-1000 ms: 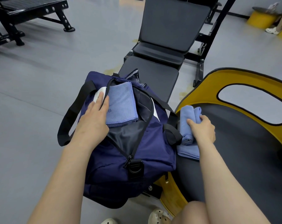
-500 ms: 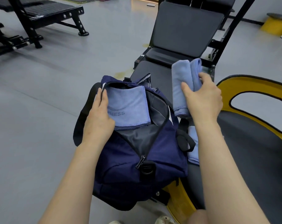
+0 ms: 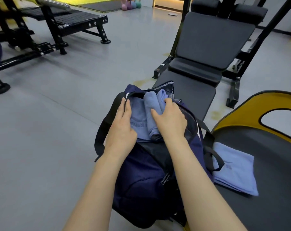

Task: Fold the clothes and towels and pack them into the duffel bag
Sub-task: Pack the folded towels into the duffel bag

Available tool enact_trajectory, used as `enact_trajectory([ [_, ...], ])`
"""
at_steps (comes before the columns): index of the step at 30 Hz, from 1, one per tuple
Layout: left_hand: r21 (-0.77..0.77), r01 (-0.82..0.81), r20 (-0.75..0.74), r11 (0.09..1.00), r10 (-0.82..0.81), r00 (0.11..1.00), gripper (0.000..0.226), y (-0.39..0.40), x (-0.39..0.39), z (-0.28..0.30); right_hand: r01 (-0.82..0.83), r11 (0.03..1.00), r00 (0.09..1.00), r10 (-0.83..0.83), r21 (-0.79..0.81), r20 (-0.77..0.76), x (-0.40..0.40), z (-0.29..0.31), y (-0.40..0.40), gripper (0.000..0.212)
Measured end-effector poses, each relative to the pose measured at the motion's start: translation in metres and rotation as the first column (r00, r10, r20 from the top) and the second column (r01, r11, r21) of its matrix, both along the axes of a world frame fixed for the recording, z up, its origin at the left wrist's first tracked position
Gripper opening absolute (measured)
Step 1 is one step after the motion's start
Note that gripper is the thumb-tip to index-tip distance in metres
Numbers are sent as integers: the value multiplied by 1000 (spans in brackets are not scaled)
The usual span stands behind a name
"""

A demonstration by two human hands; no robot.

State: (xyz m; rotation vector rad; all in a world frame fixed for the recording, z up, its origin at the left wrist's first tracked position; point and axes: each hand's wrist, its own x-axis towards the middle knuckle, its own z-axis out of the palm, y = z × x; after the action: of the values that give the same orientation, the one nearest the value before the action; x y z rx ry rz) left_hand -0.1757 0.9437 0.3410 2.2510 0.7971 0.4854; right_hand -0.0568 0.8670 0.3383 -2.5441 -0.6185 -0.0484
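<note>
Our right hand [image 3: 170, 121] grips a rolled towel [image 3: 153, 112], thumb on its left side and fingers curled over the far edge, pressing it down into the open mouth of the bag [image 3: 146, 177]. Our left hand [image 3: 123, 129] lies just to the left of it, fingers straight and pressed together, flat on a folded towel [image 3: 138, 117] that already sits in the bag; the fingertips reach the bag's far-left rim. The roll rests on this folded towel, touching it, and lettering shows on the cloth between our two hands.

Nearer to us than the hands, the bag's dark blue body stands between our forearms, its zip open. A black strap [image 3: 103, 132] loops out to the left of our left hand.

To the right of our right hand, and a little nearer, a third towel [image 3: 236, 174] lies folded flat on a dark seat [image 3: 274, 164] with a yellow rim, its edge tucked just beside the bag under a handle.

Beyond the hands a black bench [image 3: 208, 52] stands on the grey floor [image 3: 58, 114], its near pad just behind the bag.
</note>
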Motion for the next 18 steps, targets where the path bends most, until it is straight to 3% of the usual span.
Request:
enact_trajectory([
  [4, -8, 26, -22, 1000, -26, 999, 83, 4, -1, -3, 15, 1000, 1000, -15, -4, -22, 0, -9, 4, 59],
  [10, 16, 35, 2, 999, -35, 999, 81, 3, -2, -1, 26, 989, 997, -37, 142, 72, 0, -4, 7, 49],
  [15, 12, 42, -2, 999, -42, 999, 82, 2, -4, 0, 15, 999, 1000, -15, 28, 8, 2, -12, 8, 62],
  [18, 14, 48, -9, 999, -48, 999, 82, 3, -5, 1, -33, 993, 975, 6, 118, 224, 4, -12, 6, 58],
])
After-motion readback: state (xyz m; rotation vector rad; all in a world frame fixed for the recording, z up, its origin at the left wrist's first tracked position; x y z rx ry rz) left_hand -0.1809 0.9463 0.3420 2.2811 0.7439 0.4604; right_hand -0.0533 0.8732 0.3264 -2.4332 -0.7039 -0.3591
